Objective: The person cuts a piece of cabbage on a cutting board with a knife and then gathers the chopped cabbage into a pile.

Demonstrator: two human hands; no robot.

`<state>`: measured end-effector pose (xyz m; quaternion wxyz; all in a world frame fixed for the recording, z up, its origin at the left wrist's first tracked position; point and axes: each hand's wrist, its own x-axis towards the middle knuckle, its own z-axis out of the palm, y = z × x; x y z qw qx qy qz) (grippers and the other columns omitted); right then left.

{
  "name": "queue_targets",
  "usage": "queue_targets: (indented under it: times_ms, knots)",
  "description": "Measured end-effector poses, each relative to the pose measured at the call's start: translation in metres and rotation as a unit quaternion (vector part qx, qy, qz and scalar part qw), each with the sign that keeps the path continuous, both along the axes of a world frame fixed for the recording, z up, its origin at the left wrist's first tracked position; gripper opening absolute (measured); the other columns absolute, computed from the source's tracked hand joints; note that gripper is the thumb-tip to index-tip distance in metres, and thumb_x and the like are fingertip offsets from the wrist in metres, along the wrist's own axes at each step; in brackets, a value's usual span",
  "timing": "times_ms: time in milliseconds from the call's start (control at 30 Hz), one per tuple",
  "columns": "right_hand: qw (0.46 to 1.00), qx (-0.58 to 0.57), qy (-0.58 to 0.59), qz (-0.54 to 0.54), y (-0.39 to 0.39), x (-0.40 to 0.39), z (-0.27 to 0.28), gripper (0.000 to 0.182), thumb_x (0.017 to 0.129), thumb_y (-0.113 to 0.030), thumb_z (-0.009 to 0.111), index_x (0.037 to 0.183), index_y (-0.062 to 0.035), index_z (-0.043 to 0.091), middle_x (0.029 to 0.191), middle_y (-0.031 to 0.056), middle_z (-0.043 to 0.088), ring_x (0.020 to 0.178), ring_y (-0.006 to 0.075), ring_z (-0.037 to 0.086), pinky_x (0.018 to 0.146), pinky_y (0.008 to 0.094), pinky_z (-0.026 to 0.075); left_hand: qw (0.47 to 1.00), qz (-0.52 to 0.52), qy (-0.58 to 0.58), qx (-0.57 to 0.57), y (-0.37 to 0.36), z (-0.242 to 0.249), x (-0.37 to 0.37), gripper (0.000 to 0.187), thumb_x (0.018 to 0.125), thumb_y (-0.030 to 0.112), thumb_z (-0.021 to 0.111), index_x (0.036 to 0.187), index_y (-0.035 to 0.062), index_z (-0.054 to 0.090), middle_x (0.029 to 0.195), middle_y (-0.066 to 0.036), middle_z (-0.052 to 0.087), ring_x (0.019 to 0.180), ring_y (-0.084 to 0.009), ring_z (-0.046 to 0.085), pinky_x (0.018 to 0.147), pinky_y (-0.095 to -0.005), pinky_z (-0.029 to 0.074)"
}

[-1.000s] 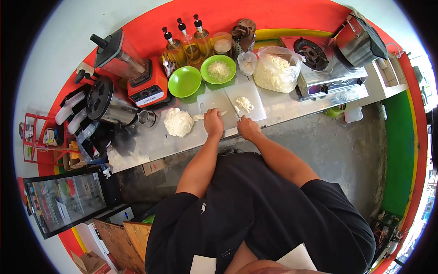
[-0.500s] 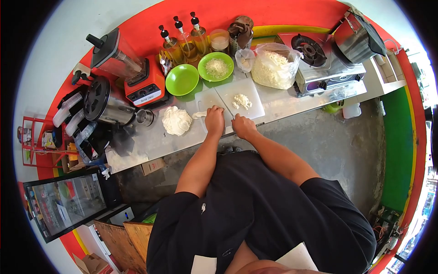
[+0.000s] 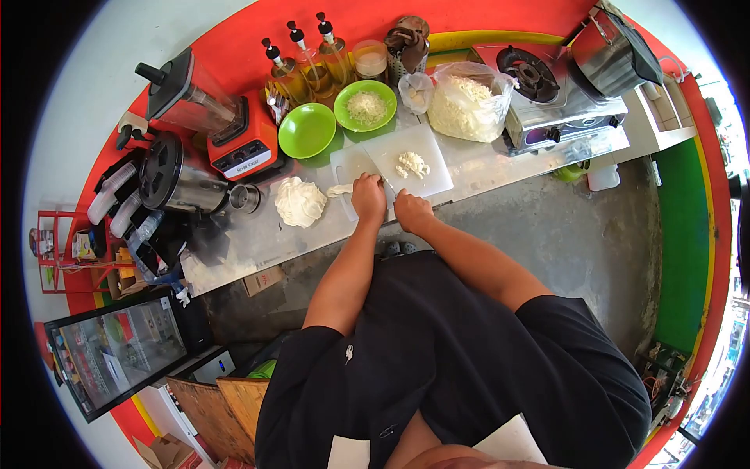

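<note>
Because the pale, doughy strip (image 3: 339,190) on the white plastic board (image 3: 438,173) apparently needs steadying, your left hand (image 3: 369,197) has fingers folded round one end, while your right hand (image 3: 412,212) clasps a slim metal knife (image 3: 390,184) in curled fingers.

Your bench (image 3: 254,244) is a long metal-topped surface with a bright sheen, running across in front of you. Directly before you lies a white cutting board (image 3: 436,173), near the front edge. Left of it sit a pale dough-like mound (image 3: 300,202), a small steel cup (image 3: 244,198) and a red-based blender (image 3: 244,153). Behind the board you have two green bowls side by side, one bare (image 3: 307,130), one with pale shreds (image 3: 366,105). Farther right stand a bulging clear plastic bag (image 3: 469,113) and, just beside it, a two-knob gas stove (image 3: 539,139).
</note>
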<state>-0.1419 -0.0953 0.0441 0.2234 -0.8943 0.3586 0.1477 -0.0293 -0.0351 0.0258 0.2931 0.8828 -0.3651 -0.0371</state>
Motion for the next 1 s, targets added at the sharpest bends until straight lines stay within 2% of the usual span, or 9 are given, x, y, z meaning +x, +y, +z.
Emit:
queue_targets:
  times_ms: [67, 100, 200, 267, 367, 500, 567, 1000]
  knots:
    - [0.999, 0.034, 0.026, -0.004, 0.000, 0.001, -0.001, 0.031, 0.104, -0.028, 0.051, 0.113, 0.0013, 0.052, 0.110, 0.0234, 0.072, 0.105, 0.0395, 0.070, 0.089, 0.0489, 0.055, 1.000, 0.003, 0.005, 0.000, -0.002, 0.002, 0.001, 0.010, 0.087, 0.012, 0.064, 0.089, 0.0096, 0.074, 0.096, -0.008, 0.066, 0.097, -0.0314, 0.063, 0.080, -0.0438, 0.055]
    - [0.999, 0.035, 0.026, -0.003, 0.000, 0.003, -0.001, 0.031, 0.104, -0.028, 0.051, 0.113, 0.0013, 0.052, 0.110, 0.0234, 0.072, 0.105, 0.0395, 0.070, 0.089, 0.0489, 0.055, 1.000, 0.004, 0.013, 0.002, 0.000, 0.003, 0.000, 0.011, 0.088, 0.012, 0.063, 0.089, 0.0102, 0.074, 0.096, -0.008, 0.066, 0.097, -0.0314, 0.063, 0.080, -0.0440, 0.055]
    - [0.999, 0.032, 0.025, -0.003, -0.006, 0.009, 0.004, 0.026, 0.101, -0.021, 0.054, 0.113, 0.0015, 0.052, 0.111, 0.0239, 0.071, 0.108, 0.0380, 0.070, 0.091, 0.0465, 0.056, 1.000, 0.000, 0.013, -0.013, 0.000, 0.004, 0.000, 0.009, 0.086, 0.011, 0.064, 0.088, 0.0086, 0.073, 0.093, -0.010, 0.066, 0.094, -0.0346, 0.064, 0.080, -0.0457, 0.053]
    - [0.998, 0.020, 0.046, 0.022, -0.006, 0.014, 0.023, 0.023, 0.096, -0.012, 0.060, 0.112, 0.0023, 0.052, 0.110, 0.0252, 0.071, 0.109, 0.0368, 0.070, 0.091, 0.0440, 0.057, 1.000, -0.004, 0.003, 0.001, 0.000, -0.001, 0.001, 0.009, 0.086, 0.011, 0.065, 0.087, 0.0087, 0.073, 0.094, -0.010, 0.065, 0.094, -0.0344, 0.064, 0.080, -0.0458, 0.053]
    - [0.999, 0.023, 0.041, 0.008, 0.000, 0.017, 0.036, 0.025, 0.091, -0.006, 0.063, 0.111, 0.0034, 0.052, 0.107, 0.0262, 0.072, 0.106, 0.0360, 0.072, 0.089, 0.0424, 0.058, 1.000, -0.012, -0.007, 0.027, -0.002, -0.001, 0.002, 0.009, 0.085, 0.012, 0.065, 0.086, 0.0088, 0.073, 0.094, -0.010, 0.065, 0.094, -0.0340, 0.064, 0.080, -0.0459, 0.053]
    - [1.000, -0.001, 0.009, -0.007, 0.009, 0.013, 0.016, 0.024, 0.096, -0.014, 0.056, 0.112, 0.0042, 0.053, 0.101, 0.0213, 0.075, 0.098, 0.0353, 0.074, 0.087, 0.0426, 0.058, 0.999, -0.019, -0.014, 0.045, -0.001, -0.002, 0.003, 0.010, 0.085, 0.013, 0.064, 0.083, 0.0077, 0.073, 0.095, -0.011, 0.065, 0.094, -0.0342, 0.064, 0.080, -0.0465, 0.054]
    - [1.000, 0.026, 0.009, -0.012, 0.008, 0.009, 0.014, 0.027, 0.090, -0.006, 0.064, 0.112, 0.0041, 0.052, 0.106, 0.0265, 0.072, 0.103, 0.0373, 0.072, 0.087, 0.0429, 0.059, 0.999, -0.022, -0.018, 0.034, 0.001, -0.003, 0.002, 0.011, 0.085, 0.012, 0.064, 0.082, 0.0071, 0.073, 0.095, -0.011, 0.065, 0.093, -0.0344, 0.064, 0.080, -0.0468, 0.054]
    - [1.000, 0.023, 0.014, -0.010, 0.010, 0.011, 0.020, 0.029, 0.090, -0.009, 0.064, 0.113, 0.0044, 0.052, 0.109, 0.0250, 0.072, 0.105, 0.0361, 0.072, 0.088, 0.0422, 0.058, 1.000, -0.018, 0.002, 0.002, 0.001, -0.004, 0.007, 0.012, 0.083, 0.012, 0.064, 0.082, 0.0048, 0.073, 0.091, -0.015, 0.067, 0.088, -0.0381, 0.065, 0.078, -0.0481, 0.053]
